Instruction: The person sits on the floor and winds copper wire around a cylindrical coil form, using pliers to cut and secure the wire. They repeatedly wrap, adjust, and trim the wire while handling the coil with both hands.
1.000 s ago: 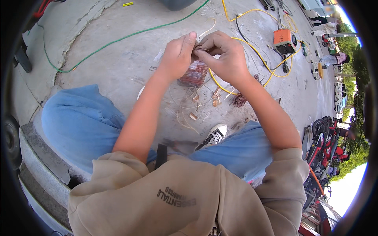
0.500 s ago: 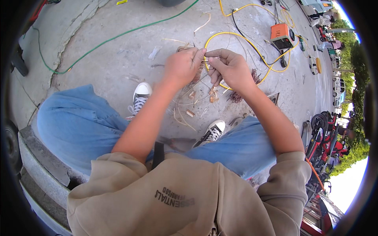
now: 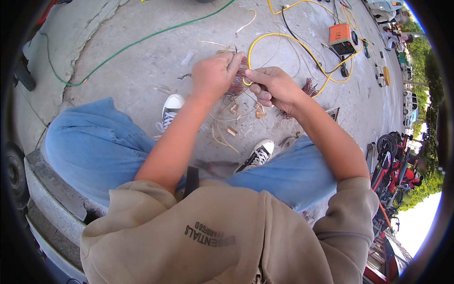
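Observation:
Both of my hands meet close together, over a bundle of reddish-brown wires (image 3: 237, 84). My left hand (image 3: 212, 78) is closed, knuckles up, with its thumb pressed against the forefinger at the bundle's left side. My right hand (image 3: 274, 87) is curled, its thumb and forefinger pinched together just right of the bundle. Whatever is between the fingers of either hand is too small or hidden to name. A yellow cable (image 3: 250, 49) curves past the right fingertips. Another clump of reddish-brown wires (image 3: 309, 88) lies right of my right wrist.
Pale wire offcuts (image 3: 218, 137) and brownish scraps (image 3: 231, 130) lie on the concrete between my shoes (image 3: 259, 154). A green hose (image 3: 142, 42) crosses at left. An orange box-shaped machine (image 3: 341, 35) with cables stands far right. Red motorbikes (image 3: 390, 165) are parked at right.
My hands have drawn slightly apart, the left shifting left and the right lowering a little. More of the reddish-brown bundle now shows between them. The whole view has shifted slightly.

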Demonstrator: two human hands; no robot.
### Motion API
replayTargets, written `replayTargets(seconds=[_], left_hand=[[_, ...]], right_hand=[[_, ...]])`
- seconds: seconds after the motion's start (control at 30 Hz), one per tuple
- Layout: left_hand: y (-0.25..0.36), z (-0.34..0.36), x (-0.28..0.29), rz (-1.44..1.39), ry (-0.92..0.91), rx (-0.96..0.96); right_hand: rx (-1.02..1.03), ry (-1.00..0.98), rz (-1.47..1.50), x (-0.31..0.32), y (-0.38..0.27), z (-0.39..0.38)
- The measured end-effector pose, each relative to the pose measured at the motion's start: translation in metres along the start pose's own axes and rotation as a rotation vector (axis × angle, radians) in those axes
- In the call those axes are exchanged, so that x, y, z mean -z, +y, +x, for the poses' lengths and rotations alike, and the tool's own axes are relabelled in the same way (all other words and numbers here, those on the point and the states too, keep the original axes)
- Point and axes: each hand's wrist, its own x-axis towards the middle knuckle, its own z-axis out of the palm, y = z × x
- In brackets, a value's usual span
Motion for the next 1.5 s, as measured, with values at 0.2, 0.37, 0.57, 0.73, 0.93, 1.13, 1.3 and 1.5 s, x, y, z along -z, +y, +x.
replayTargets(seconds=[0.2, 0.37, 0.57, 0.73, 0.93, 1.13, 1.3, 1.5], left_hand=[[-0.010, 0.015, 0.004, -0.130, -0.208, 0.236], [-0.015, 0.019, 0.010, -0.259, -0.290, 0.236], [-0.019, 0.016, 0.017, -0.298, -0.282, 0.219], [-0.059, 0.019, 0.025, -0.466, -0.494, 0.132], [-0.122, 0.017, 0.041, -0.328, -0.466, 0.617], [-0.207, -0.018, -0.007, -0.124, -0.493, 0.714], [-0.189, -0.005, -0.050, 0.014, -0.609, 0.499], [-0.180, 0.018, -0.062, -0.043, -0.776, 0.503]], right_hand=[[0.652, 0.286, -0.605, -0.010, 0.013, 0.007], [0.819, 0.358, -0.942, -0.009, 0.015, 0.015], [-0.003, -0.059, 0.171, -0.007, -0.013, 0.018], [-0.099, -0.009, 0.670, -0.010, 0.031, 0.048], [-0.143, 0.095, 0.494, 0.007, 0.073, 0.067], [-0.355, 0.164, 0.505, -0.001, 0.179, 0.090], [-0.243, 0.063, 0.502, -0.044, 0.202, 0.118], [-0.116, 0.079, 0.465, -0.059, 0.201, 0.147]])
